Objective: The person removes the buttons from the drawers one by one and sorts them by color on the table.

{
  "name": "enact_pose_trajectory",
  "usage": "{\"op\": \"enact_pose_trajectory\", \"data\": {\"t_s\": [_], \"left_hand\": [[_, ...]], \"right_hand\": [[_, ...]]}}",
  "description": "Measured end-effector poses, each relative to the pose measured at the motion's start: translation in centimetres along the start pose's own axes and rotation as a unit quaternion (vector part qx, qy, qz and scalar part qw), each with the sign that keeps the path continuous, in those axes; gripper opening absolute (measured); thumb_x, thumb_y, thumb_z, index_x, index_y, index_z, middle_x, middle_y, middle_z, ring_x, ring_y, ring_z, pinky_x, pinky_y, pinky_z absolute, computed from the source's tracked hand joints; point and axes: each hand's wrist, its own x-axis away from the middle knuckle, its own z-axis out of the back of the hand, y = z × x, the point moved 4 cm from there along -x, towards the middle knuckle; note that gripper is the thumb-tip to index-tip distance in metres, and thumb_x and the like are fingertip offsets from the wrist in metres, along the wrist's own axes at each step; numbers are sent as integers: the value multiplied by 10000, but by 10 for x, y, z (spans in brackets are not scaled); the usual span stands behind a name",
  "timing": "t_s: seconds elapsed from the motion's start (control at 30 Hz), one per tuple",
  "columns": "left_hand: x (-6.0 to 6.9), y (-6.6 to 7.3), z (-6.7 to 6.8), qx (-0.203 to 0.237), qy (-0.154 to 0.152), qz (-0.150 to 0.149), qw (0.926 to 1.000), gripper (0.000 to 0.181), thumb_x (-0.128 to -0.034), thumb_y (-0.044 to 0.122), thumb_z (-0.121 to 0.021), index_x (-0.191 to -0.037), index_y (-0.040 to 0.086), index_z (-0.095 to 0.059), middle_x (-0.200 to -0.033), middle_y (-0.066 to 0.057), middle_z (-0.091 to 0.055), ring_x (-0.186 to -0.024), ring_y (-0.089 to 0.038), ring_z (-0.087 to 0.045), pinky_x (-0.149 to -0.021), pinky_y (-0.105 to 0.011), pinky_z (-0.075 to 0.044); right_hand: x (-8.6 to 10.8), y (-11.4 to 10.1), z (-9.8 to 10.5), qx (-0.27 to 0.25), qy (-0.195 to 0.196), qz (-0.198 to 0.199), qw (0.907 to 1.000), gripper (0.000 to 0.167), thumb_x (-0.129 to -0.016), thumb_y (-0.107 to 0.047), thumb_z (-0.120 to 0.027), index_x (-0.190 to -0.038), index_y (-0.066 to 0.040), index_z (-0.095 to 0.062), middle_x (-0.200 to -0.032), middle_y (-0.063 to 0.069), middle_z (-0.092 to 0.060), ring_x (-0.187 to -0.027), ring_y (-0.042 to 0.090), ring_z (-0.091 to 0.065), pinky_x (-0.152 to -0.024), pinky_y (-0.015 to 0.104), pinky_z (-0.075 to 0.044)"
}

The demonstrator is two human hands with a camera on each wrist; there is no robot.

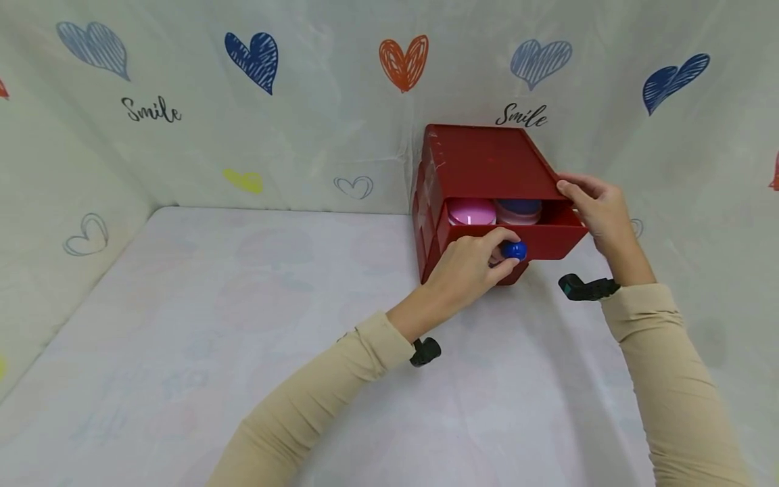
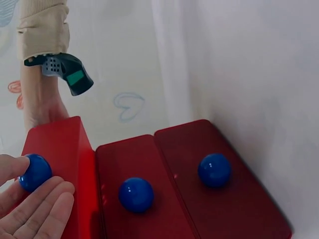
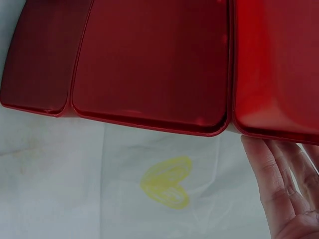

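Working remotely, I am pinching the blue knob (image 1: pixel 514 251) with my left grip (image 1: pixel 468 266); it is sitting between thumb and fingertips, fronting the partly open top drawer (image 1: pixel 550 242). My right grip (image 1: pixel 601 208) is resting unclenched, touching the red cabinet's (image 1: pixel 487 160) right front edge.

Head view: above, forward-down, farthest. Wrist views: close-up. Left faces drawer fronts (image 2: pixel 149 169); all share red cabinet (image 1: pixel 487 162).
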Motion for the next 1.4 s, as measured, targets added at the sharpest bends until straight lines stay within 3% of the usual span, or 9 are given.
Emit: {"op": "enact_pose_trajectory", "data": {"t_s": [0.57, 1.0, 1.23, 1.4], "left_hand": [[8, 10, 0, -160, -39, -153, 9997, 326, -893, 279, -621, -1185, 144, -572, -909, 37, -703, -714, 16, -577, -637, -24, -416], [15, 14, 0, -161, -120, -177, 9996, 349, -888, 271, -628, -1207, 144, -564, -944, 32, -706, -741, 1, -605, -664, -22, -426], [19, 17, 0, -97, -130, -210, 9996, 345, -891, 262, -624, -1207, 138, -563, -960, 31, -706, -771, -5, -619, -699, -29, -437], [22, 18, 0, -29, -170, -201, 9996, 344, -891, 257, -626, -1206, 137, -562, -985, 26, -707, -805, -18, -641, -716, -34, -445]], "right_hand": [[0, 1, 0, 264, -21, -112, 9996, 534, -888, -500, -524, -1336, -209, -515, -1248, 8, -545, -924, 2, -553, -685, 90, -487], [1, 0, 0, 352, -16, -125, 9993, 547, -891, -517, -504, -1344, -212, -507, -1242, -1, -548, -917, -16, -547, -683, 86, -484], [1, -1, 1, 416, 8, -176, 9990, 539, -887, -527, -504, -1339, -234, -513, -1247, -11, -556, -916, -34, -548, -802, 180, -490], [0, -1, 1, 358, -36, -146, 9992, 544, -884, -529, -508, -1337, -229, -515, -1209, -45, -567, -920, -34, -545, -752, 116, -486]]}}
